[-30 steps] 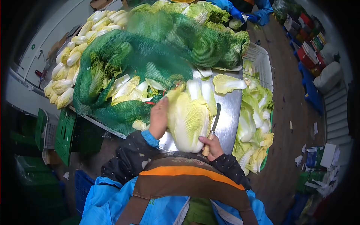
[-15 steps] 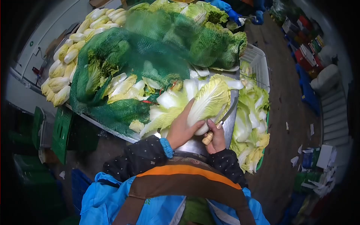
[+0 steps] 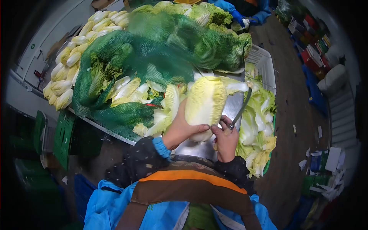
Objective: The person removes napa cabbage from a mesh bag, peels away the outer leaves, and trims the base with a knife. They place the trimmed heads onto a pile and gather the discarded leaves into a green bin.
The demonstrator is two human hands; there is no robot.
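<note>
A: What stood farthest left?

B: A green crate [image 3: 63, 134], low beside the table. Above it and a little further right, pale cabbages [image 3: 63, 82] were piled close together.

A: And next along?

B: Green mesh [image 3: 115, 115], spread over part of the table, with leafy cabbages under it farther back. Yellowish loose leaves [image 3: 132, 90] showed among its folds.

A: Where was the left hand?

B: The left hand [image 3: 182, 126] came next, a blue cuff [image 3: 161, 148] at its wrist. It was wrapped around the lower left side of a cabbage head [image 3: 205, 101], gripping it, thumb across the base.

A: So where was that cabbage?

B: Over the steel tabletop [image 3: 195, 149], base towards the person, leafy end pointing away.

A: What about the right hand?

B: The right hand [image 3: 226, 140] was just beside the base, closed around the handle of a knife [image 3: 242, 109]. The curved blade pointed up and to the right, clear of the cabbage. Whether those fingers touched the base, I couldn't tell.

A: Anyone else there?

B: A co-worker's blue-gloved hand [image 3: 238, 17], at the far end.

A: And rightmost?

B: A white basket [image 3: 268, 63] beside the table, green leaves [image 3: 251, 128] heaped nearby, then paper scraps [image 3: 331, 184] well apart.
</note>
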